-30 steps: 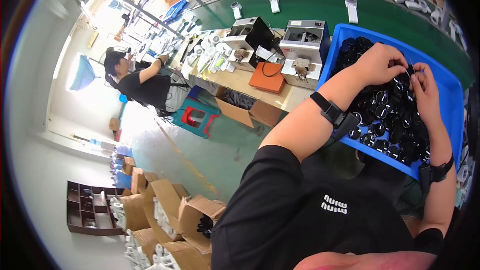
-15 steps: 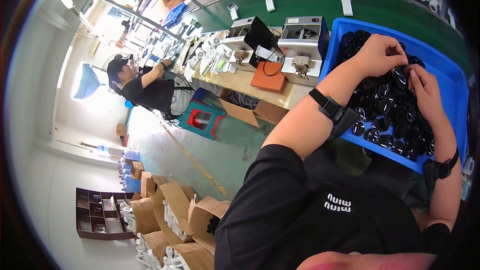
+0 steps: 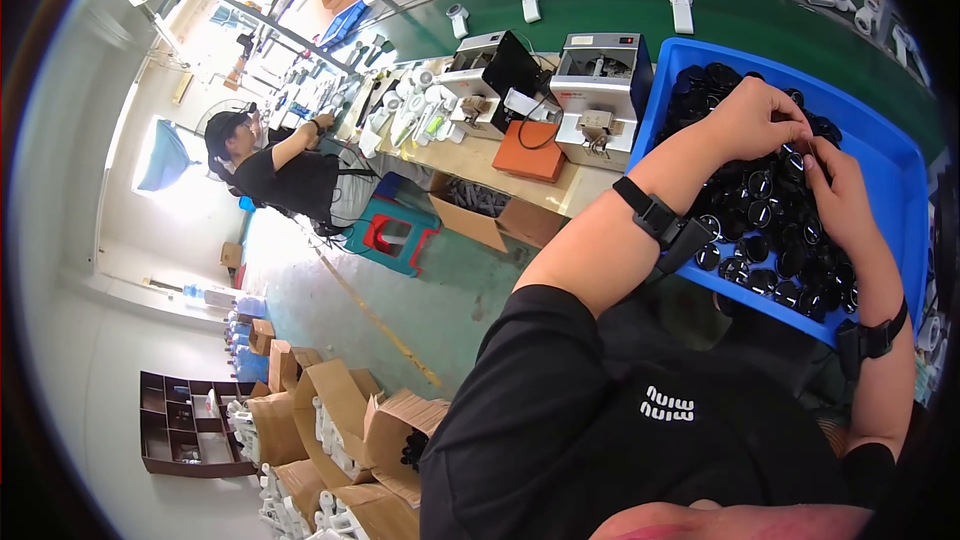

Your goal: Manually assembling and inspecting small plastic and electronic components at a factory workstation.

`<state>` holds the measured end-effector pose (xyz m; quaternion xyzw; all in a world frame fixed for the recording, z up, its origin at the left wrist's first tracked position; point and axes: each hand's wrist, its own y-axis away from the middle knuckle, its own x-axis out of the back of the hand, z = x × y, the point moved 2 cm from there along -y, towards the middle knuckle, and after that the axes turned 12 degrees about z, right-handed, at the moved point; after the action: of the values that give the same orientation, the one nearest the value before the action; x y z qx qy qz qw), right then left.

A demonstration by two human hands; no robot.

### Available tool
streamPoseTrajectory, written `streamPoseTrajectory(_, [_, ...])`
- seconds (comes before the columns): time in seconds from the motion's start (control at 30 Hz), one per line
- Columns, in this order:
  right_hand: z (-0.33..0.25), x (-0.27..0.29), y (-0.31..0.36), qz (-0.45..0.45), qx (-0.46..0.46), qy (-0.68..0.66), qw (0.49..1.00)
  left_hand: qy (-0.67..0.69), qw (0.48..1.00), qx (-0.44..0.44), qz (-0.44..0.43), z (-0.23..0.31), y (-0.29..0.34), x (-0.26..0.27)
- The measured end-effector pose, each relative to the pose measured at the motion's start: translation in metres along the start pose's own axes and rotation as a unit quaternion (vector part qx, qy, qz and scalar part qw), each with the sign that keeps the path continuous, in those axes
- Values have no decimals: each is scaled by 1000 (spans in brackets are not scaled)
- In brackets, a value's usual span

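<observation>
Over a blue plastic bin (image 3: 910, 230), my left hand (image 3: 757, 120) and my right hand (image 3: 838, 188) meet fingertip to fingertip. Both are closed in a pinch. Whatever lies between the fingers is too small and too covered to name. Beneath them the bin holds a heap of round, glossy black discs (image 3: 760, 212) with pale marks on their faces. The left hand hides part of the heap at the far side. Blue bin floor shows along the right and near sides.
Left of the bin stand two grey machines (image 3: 600, 90) and an orange box (image 3: 530, 150) on a bench. White handled parts (image 3: 680, 5) lie on the green conveyor (image 3: 620, 10) behind. A co-worker (image 3: 280, 165) sits farther left. Open cartons (image 3: 400, 440) stand on the floor.
The whole view has shifted slightly, moving everything a little left. My hands stay together over the bin, fingertips still meeting; the right fingers sit slightly lower.
</observation>
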<state>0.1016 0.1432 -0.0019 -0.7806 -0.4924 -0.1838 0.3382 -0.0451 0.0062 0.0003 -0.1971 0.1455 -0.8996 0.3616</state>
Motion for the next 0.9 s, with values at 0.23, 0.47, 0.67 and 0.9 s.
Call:
streamPoseTrajectory(0.23, [10,-5,1,96,84,-26,991,23,998,-32,51,1,-3,-3])
streamPoseTrajectory(0.47, [7,-2,-1,81,42,3,996,32,992,-31,118,-8,-6,2])
streamPoseTrajectory(0.67, [11,-4,2,87,48,-21,995,83,992,28,88,0,-3,5])
streamPoseTrajectory(0.9, [3,5,9,93,87,-47,991,199,978,50,31,8,-9,-9])
